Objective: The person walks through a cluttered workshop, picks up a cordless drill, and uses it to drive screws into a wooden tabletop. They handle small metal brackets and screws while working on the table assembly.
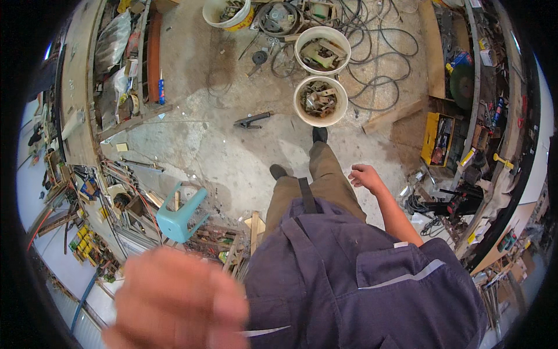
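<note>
While left fingers (200, 285) blur, right fingers (357, 175) hang loosely curled.

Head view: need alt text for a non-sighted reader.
A person's blurred left hand looms close to the camera; the right hand, loosely curled, hangs beside the right leg. Two scrap-filled white buckets stand ahead on a concrete floor, with a blue stool at left.

Head camera, left unit of a side-by-side fisheye pair, is looking steeply down from head height over the dark work garment (325, 279) to the concrete floor (203, 151), bending straight edges toward a black rim. Its lens is sitting very near the blurred left hand (180, 296), lower left; the right hand (364, 176) is showing farther off, the white buckets (314, 121) farther still, toward the upper edge
</note>
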### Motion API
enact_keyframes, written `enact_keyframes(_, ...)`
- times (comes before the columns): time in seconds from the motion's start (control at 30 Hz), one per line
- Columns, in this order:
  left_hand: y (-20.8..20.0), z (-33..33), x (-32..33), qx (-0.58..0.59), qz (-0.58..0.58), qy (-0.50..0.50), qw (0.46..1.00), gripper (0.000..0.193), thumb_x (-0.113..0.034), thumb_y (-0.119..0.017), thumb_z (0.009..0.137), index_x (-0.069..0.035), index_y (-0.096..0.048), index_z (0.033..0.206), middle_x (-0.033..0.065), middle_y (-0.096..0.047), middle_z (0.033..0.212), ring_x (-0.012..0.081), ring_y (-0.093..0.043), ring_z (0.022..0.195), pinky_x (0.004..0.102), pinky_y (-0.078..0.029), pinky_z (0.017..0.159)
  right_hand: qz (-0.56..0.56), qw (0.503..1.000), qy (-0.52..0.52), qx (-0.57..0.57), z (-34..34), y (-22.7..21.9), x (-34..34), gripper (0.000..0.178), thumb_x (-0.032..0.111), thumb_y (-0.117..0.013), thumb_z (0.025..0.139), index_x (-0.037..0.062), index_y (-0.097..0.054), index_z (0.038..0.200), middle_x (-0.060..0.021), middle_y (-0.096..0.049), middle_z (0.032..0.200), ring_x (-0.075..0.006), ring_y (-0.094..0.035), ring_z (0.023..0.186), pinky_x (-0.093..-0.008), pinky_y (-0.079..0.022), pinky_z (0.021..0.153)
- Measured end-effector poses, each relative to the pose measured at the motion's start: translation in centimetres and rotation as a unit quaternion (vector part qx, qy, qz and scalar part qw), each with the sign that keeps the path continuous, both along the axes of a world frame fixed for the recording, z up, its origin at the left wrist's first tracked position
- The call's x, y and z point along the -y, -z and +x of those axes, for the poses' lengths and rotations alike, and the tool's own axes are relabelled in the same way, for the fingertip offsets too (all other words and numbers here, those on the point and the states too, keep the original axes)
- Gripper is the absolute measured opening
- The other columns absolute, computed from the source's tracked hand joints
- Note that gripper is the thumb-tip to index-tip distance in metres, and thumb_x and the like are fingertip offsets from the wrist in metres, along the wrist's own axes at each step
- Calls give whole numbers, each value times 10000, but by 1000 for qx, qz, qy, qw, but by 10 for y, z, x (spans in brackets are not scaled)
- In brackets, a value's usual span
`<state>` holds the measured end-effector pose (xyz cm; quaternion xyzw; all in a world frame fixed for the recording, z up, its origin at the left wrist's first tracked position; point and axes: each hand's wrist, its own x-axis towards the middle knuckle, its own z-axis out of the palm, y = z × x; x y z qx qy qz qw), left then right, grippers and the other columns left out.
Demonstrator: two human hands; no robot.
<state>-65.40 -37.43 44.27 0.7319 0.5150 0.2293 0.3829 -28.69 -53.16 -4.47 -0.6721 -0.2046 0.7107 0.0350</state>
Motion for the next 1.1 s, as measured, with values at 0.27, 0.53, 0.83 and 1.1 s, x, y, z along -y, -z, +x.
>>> enact_keyframes(0.27, 316, 8, 30, -20, -325, -233, 916, 290, -203, -640, 1008, 29, -675, 1179, 163, -752, 1031, 214, -709, 955, 325, -537, 882, -26, 999, 38, 1, 15, 8, -11, 476, 130, -648, 861, -90, -638, 1284, -101, -728, 888, -150, -688, 705, -311, -575, 609)
enact_keyframes(0.53, 437, -39, 232, -198, -488, 0, 850, 418, -331, -636, 970, -2, -680, 1224, 258, -711, 1122, 419, -667, 1103, 463, -530, 946, -48, 999, 22, 14, 25, 15, -10, 492, 147, -652, 891, -78, -607, 1327, -133, -750, 975, -196, -727, 786, -330, -606, 675)
enact_keyframes(0.83, 400, 7, 155, 11, -491, -56, 870, 417, -334, -642, 984, -20, -679, 1256, 219, -715, 1161, 382, -671, 1114, 404, -505, 982, -31, 998, -19, -41, 3, 23, -21, 570, 174, -688, 889, -75, -566, 1386, -154, -747, 926, -186, -706, 723, -335, -590, 625)
enact_keyframes(1.1, 380, 60, 112, 104, -487, 20, 867, 401, -328, -647, 986, -19, -688, 1238, 217, -718, 1142, 387, -668, 1106, 406, -498, 981, -23, 999, 35, -27, -6, 6, -17, 555, 173, -694, 863, -68, -600, 1355, -142, -757, 952, -193, -713, 723, -334, -580, 616)
